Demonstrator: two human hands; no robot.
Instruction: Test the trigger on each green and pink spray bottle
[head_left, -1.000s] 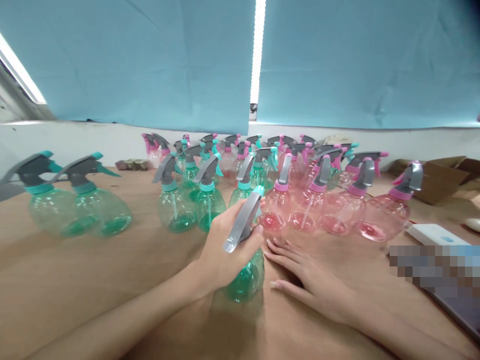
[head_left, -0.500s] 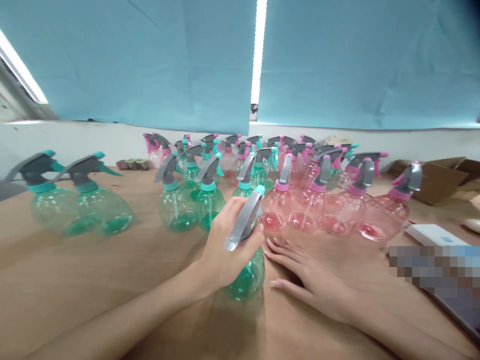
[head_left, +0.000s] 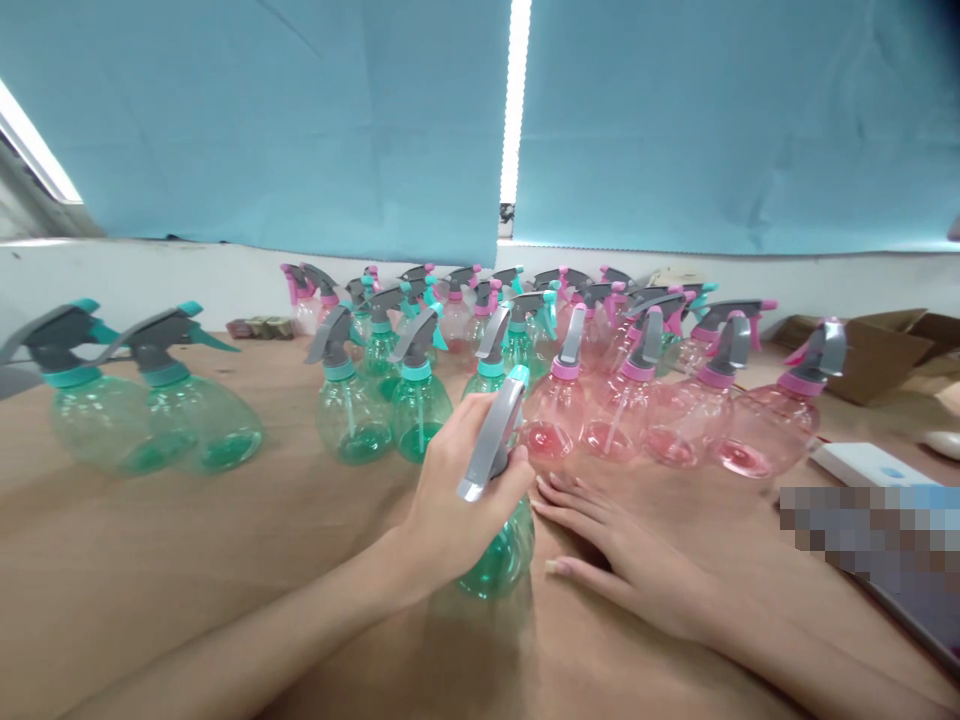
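The held bottle (head_left: 499,560) is upright, nozzle (head_left: 518,375) pointing away, left hand (head_left: 442,500) fingers clamped round its neck; right hand (head_left: 637,565) fingers slightly apart. Box (head_left: 855,460) mark unreadable.

Clear green spray btl (head_left: 501,555) w/ grey/teal head (head_left: 491,440), approx. upright, held in L hand (head_left: 446,490), ctr front.

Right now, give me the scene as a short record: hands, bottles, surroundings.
left hand: wrapped around a green spray bottle, just below its gray head
right hand: palm down on the table, beside that bottle
front row: three green bottles, then four pink bottles to their right
far left: two green bottles, set apart
right side: white box, cardboard box
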